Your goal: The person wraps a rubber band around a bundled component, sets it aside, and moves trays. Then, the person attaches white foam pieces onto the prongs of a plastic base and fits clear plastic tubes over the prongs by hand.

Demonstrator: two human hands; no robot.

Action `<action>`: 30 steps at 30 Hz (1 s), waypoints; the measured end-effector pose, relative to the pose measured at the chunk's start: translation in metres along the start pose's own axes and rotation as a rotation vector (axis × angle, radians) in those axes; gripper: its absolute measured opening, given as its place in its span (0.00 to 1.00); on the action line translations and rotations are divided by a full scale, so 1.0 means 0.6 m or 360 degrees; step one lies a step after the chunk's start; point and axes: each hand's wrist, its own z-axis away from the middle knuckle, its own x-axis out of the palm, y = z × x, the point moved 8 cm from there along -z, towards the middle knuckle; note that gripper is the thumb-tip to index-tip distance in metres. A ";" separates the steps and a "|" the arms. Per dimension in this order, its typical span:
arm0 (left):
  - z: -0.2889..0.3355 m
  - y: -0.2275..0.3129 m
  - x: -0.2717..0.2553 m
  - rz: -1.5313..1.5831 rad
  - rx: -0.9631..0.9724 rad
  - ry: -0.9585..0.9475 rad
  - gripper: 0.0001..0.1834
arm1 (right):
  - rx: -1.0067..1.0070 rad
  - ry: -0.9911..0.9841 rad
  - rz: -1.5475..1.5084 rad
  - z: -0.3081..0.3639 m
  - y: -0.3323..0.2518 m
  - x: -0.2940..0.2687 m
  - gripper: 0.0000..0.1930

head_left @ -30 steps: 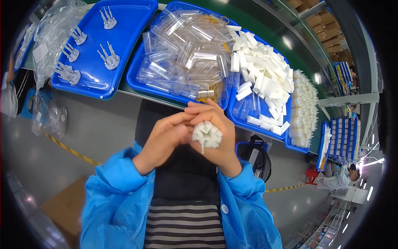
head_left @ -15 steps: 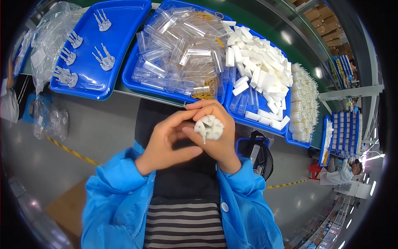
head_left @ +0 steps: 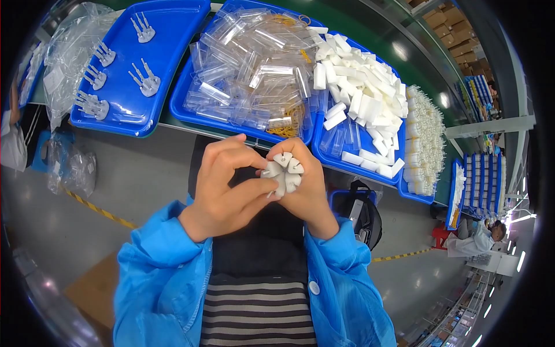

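Left hand [head_left: 222,188] brought inward; white cluster [head_left: 282,176] pinched by fingertips at left edge. Right edge clasped by curled right hand [head_left: 308,194].

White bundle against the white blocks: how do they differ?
The bundle is gathered in a round cluster; the blocks lie loose in a heap. The bundle is held by the left hand and right hand; the blocks are untouched. Both are white.

The bundle [head_left: 281,178] lies between left hand [head_left: 222,192] and right hand [head_left: 307,191], mid-frame. Tubes [head_left: 251,72] lie in the upper-middle tray [head_left: 202,123], blocks [head_left: 367,95] right of them.
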 end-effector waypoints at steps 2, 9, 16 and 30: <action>-0.003 -0.005 -0.002 0.0078 -0.0008 0.0019 0.20 | -0.0002 -0.0031 -0.0053 -0.001 0.003 0.004 0.21; 0.037 -0.060 0.015 0.0793 -0.0488 0.0195 0.41 | -0.0148 -0.0109 -0.0251 -0.011 -0.023 0.012 0.16; 0.054 -0.061 0.053 0.1010 -0.0504 0.0082 0.40 | 0.0166 0.0057 -0.0880 0.005 0.012 0.048 0.23; 0.066 -0.110 0.023 0.1382 -0.0823 0.0402 0.29 | -0.0569 0.0246 0.0545 -0.014 -0.107 -0.014 0.14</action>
